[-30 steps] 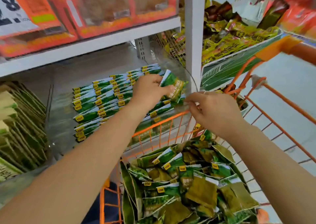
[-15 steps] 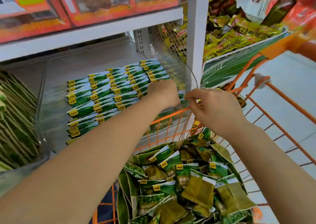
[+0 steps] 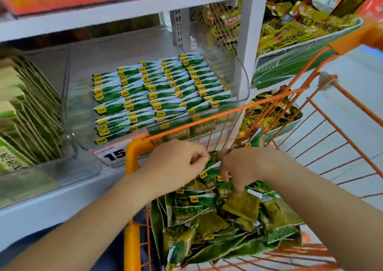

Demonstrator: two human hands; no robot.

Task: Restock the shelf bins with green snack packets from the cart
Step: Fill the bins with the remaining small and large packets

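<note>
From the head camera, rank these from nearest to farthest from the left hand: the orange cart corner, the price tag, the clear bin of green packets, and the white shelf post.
From the left hand:
1. Orange cart corner, just to its left.
2. White price tag, farther left on the shelf edge.
3. Clear plastic bin of green packets, behind the cart rim.
4. White shelf post, upper right.

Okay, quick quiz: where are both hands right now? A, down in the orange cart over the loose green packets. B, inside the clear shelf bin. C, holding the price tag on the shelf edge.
A: the left hand and right hand are low in the orange cart, on the loose green packets, not in the clear bin.
</note>
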